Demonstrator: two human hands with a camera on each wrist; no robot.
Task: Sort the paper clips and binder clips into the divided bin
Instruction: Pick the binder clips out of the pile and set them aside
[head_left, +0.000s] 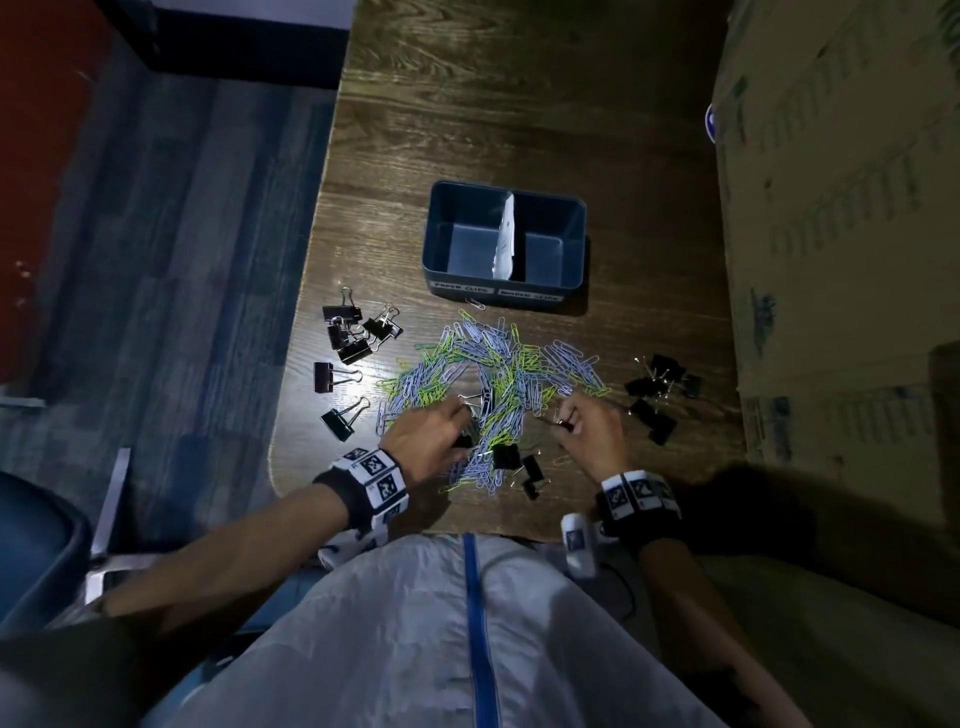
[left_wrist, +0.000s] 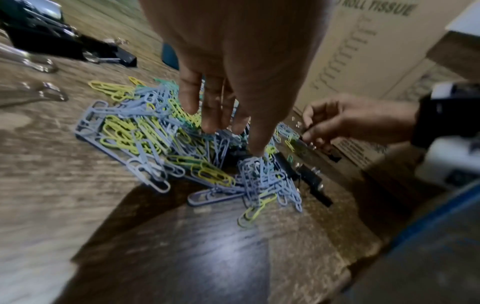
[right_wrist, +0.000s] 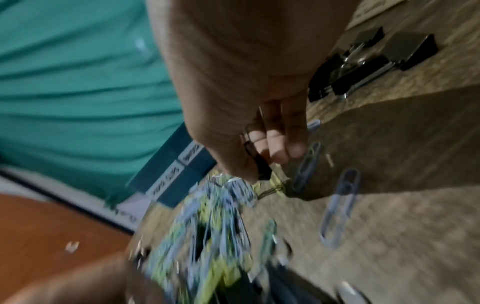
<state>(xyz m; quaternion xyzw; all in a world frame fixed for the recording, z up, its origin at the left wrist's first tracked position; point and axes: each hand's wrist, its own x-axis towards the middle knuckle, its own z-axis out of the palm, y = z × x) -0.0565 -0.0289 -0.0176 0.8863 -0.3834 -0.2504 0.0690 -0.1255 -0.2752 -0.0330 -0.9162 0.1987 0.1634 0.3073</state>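
- divided bin (head_left: 506, 291) sits past the pile, front tags reading "PAPER CLIPS" and "BINDER CLIPS"
- cardboard box (left_wrist: 363, 51) says "ROLL TISSUE"
- left hand (head_left: 423, 434) fingers straight down, poking into the paper clips (head_left: 493, 364)
- right hand (head_left: 589, 431) pinching a small black binder clip (right_wrist: 262, 166)

Divided bin (head_left: 506, 291) at centre frame of the head view, on the table (head_left: 519, 104); both compartments bare. Paper clip heap (head_left: 498, 364) just below the bin, mid-frame. Left cluster of binder clips (head_left: 358, 332) left of the heap, near the table's left edge; right cluster of binder clips (head_left: 657, 387) right of the heap. Few more binder clips (head_left: 519, 462) at the heap's lower edge. Cardboard box (head_left: 841, 208) along the right side of frame, beside the table. Left hand (head_left: 426, 434) on the heap's lower left, right hand (head_left: 589, 434) at its lower right.
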